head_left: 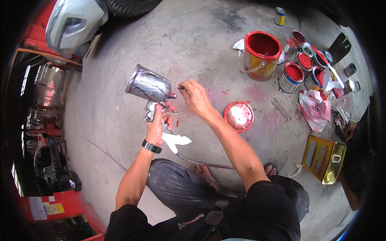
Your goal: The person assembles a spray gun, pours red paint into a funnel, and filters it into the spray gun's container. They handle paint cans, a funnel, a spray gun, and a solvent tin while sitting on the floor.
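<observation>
I see the spray gun (155, 95) held up above the floor (193, 48), left of centre, its cup (145, 83) lying nearly sideways. The left grip (157, 125) is closed around the handle; the right grip (196, 97), just beside, pinches a small dark piece (181, 88). The gun looks rigid, probably top-heavy, perhaps slippery where red paint smears it; the handle seems the surest hold.

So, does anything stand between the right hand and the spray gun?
Nothing visible blocks the way. The right hand is right of the spray gun, which the left hand holds; the small dark piece on the gun side is pinched by the right hand. The white scrap is lower in view, by the hose, outside that gap.
</observation>
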